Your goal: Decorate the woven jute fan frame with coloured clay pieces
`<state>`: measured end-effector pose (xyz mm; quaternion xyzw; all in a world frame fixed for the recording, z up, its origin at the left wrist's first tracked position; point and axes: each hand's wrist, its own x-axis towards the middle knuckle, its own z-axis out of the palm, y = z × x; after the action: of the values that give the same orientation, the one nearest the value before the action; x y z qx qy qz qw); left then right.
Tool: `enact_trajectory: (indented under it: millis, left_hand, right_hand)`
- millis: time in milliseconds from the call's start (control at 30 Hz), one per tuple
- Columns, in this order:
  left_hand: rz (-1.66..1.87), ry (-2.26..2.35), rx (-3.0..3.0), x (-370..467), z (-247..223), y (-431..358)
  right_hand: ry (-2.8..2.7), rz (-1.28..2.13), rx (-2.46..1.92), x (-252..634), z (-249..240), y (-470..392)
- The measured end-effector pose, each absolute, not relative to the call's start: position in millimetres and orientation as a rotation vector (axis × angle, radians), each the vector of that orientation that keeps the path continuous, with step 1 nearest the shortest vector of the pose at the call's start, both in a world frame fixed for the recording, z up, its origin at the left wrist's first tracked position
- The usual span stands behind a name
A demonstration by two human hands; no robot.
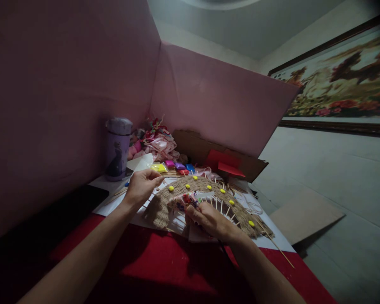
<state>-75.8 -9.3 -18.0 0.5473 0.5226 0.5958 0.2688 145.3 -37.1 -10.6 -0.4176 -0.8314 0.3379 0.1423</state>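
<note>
The packets [175, 165] lie behind the woven arch [177, 190]

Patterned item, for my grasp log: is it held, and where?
The right hand grips the patterned item at its right side; whether the left hand pinches anything cannot be told.

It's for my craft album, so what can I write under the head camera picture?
Left hand raised, right hand holding something colourful by a woven arch with yellow dots.

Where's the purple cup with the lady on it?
In the head view, the purple cup stands on the left side, against the pink wall, just left of the pile of pink wrappers.
</note>
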Motion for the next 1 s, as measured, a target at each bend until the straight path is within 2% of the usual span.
enact_trajectory:
  millis: [600,700,867,1000]
  left_hand:
    - [1.589,1.412,1.522,-76.8,-13.9,-13.2]
    - [1.55,1.326,1.527,-77.1,-9.9,-16.7]
    - [1.378,1.298,1.57,-75.9,-8.2,-19.8]
    - [1.237,1.236,1.596,-73.7,-10.1,-20.1]
  right_hand:
    - [-2.145,1.167,-1.129,151.9,-17.8,-32.6]
    - [-2.091,1.177,-1.134,151.8,-17.1,-32.3]
    - [-1.85,1.448,-0.964,149.2,-15.9,-34.5]
    - [-1.65,1.511,-0.866,146.8,-16.4,-35.4]
